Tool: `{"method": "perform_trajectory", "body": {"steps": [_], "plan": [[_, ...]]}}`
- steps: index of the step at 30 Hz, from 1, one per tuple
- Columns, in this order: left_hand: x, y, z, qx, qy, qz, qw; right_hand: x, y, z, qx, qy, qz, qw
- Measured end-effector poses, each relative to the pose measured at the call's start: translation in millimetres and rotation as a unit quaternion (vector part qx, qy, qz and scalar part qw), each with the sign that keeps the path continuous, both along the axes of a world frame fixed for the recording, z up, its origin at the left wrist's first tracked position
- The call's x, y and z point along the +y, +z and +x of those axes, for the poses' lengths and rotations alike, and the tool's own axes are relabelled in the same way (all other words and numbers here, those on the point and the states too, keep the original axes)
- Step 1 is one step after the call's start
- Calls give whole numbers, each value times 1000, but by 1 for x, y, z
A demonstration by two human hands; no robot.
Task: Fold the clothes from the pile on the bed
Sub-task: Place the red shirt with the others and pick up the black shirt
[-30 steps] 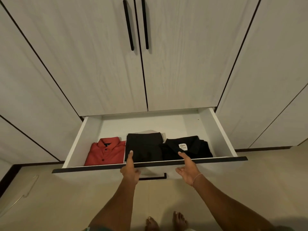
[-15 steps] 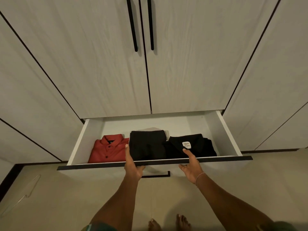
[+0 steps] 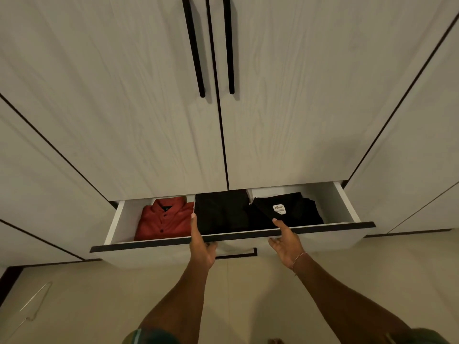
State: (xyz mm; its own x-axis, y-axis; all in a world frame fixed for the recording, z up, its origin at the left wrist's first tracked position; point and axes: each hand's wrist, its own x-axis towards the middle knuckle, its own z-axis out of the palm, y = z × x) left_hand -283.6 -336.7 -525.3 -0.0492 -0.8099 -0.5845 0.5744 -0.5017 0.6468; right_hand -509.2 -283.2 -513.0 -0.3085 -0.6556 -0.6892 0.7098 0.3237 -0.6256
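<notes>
both hands, left hand (image 3: 201, 247) and right hand (image 3: 285, 242), open, have pushed the drawer (image 3: 233, 238) halfway in; three folded shirts (image 3: 165, 219) are stored.

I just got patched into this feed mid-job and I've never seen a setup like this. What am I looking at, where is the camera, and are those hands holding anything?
There is no machine here: a person wears one wide-angle camera on the head, looking forward and down, so the two bare arms reaching out from the bottom are their own. In front stands a pale wardrobe with an open drawer at its base. Inside lie three folded garments side by side: a red shirt on the left, a plain black garment in the middle and a black shirt with a white neck label on the right. The left hand and right hand are both at the drawer's dark front edge, thumbs over it; the other fingers sit below it, so whether they grip is unclear. Neither holds any clothing. A wire hanger lies on the floor at lower left.
</notes>
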Motion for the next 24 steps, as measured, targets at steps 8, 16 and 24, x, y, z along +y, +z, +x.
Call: {"method": "perform_trajectory", "body": {"steps": [8, 16, 24], "plan": [[-59, 9, -7, 39, -6, 16, 999, -72, -3, 20, -4, 33, -3, 999], [-112, 2, -30, 55, 65, 72, 994, -131, -17, -6, 30, 74, 24, 997], [-152, 10, -45, 70, 112, 116, 984, -164, -31, -18, 128, 180, 24, 975]]}}
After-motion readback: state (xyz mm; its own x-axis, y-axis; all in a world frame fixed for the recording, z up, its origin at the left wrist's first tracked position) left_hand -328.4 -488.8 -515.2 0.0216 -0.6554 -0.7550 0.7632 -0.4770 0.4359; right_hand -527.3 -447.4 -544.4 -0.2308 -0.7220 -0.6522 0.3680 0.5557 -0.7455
